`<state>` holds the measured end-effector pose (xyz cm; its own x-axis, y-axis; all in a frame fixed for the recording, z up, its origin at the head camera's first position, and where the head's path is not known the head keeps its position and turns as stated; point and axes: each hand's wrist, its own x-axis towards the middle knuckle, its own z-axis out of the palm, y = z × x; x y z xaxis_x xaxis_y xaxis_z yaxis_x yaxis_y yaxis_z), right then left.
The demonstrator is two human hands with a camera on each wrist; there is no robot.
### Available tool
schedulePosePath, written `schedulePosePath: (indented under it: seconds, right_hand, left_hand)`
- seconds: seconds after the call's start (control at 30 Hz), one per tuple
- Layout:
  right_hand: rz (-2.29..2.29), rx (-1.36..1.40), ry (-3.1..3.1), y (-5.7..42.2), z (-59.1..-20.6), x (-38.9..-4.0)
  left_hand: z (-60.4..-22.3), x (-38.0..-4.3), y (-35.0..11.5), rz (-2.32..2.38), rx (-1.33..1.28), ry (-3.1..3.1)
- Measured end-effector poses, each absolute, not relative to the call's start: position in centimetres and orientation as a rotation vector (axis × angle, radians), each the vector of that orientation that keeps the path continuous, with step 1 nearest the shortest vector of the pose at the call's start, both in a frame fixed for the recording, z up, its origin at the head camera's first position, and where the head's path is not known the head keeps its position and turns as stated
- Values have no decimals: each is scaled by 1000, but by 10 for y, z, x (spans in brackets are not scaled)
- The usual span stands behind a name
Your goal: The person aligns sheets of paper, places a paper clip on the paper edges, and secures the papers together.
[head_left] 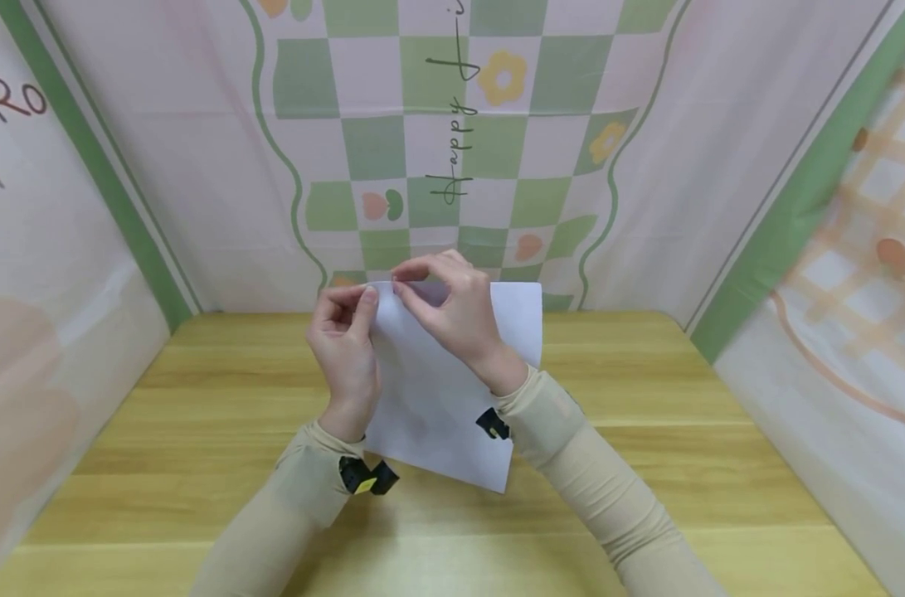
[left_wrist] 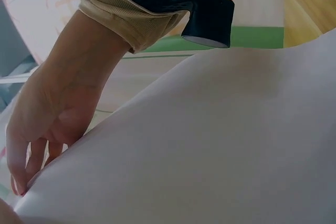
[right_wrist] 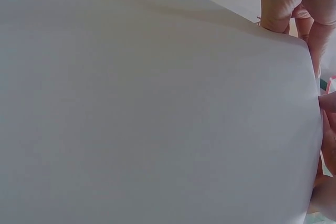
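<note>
A sheet of white paper (head_left: 430,398) is held up above the table, its lower edge slanting down to the right. My left hand (head_left: 345,348) pinches its upper left corner, thumb on the near face and fingers behind. Close beside it, my right hand (head_left: 459,311) pinches the top edge between thumb and forefinger. In the left wrist view the paper (left_wrist: 184,145) fills the lower right, with the right hand (left_wrist: 52,103) at its edge. The right wrist view is mostly paper (right_wrist: 157,103), and the left hand (right_wrist: 299,3) grips the corner there.
A wooden table (head_left: 631,464) lies beneath the hands. Behind it hangs a cloth backdrop (head_left: 362,83) with green checks and flowers, and printed side panels (head_left: 863,274) stand left and right. Black wrist cameras (head_left: 366,477) are strapped over the beige sleeves (head_left: 601,489).
</note>
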<state>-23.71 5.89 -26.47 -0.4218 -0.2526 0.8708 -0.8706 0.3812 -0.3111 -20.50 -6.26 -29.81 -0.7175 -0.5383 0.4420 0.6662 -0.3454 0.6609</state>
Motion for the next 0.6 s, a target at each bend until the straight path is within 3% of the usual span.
schedulePosePath:
  seconds: [0.6]
  right_hand:
    - [1030, 982, -1900, 61, -262, -234]
  left_hand:
    - [-295, -202, -61, -2123, -180, -1108]
